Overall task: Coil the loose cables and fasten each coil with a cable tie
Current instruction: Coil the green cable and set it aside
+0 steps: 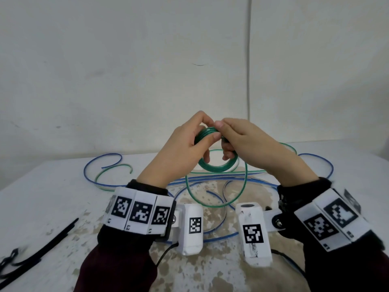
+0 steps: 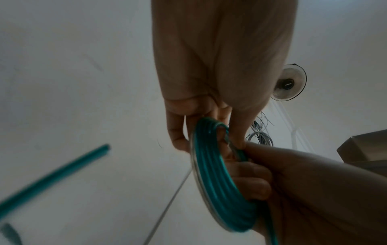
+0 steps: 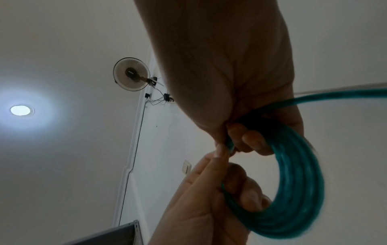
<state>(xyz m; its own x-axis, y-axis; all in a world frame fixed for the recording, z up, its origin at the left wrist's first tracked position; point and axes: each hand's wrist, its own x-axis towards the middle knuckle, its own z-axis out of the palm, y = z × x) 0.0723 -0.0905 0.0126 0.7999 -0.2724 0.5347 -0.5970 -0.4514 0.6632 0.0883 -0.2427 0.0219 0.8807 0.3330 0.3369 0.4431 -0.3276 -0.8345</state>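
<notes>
green coil point(image 1: 216, 165): several turns of green cable wound into a small ring, held up in the air above the table between both hands, roughly centre of the head view.
left hand point(image 1: 185, 148): fingers go through the ring and the thumb clamps the top of the bundle, so it's gripping the coil.
right hand point(image 1: 244, 140): fingers curl round the right side of the ring, fingertips pinching the strand at the top right next to the left thumb (wrist views show the same grip from below).
loose tail point(image 1: 221, 199): the green cable still droops from the coil in 1 big loop down to the table, so it's not all wound yet.
step: I'd say mid-coiling on the green one, nothing tied.
next move: probably wrap the remaining slack round, keep 1 hand clamped so the turns don't spring apart, then reach for a tie.
cable ties point(image 1: 37, 245): black strips lying on the table at the near left, well apart from the hands.
blue cable point(image 1: 101, 163): still sprawled loose on the table point(image 1: 52, 186) under and around everything.
</notes>
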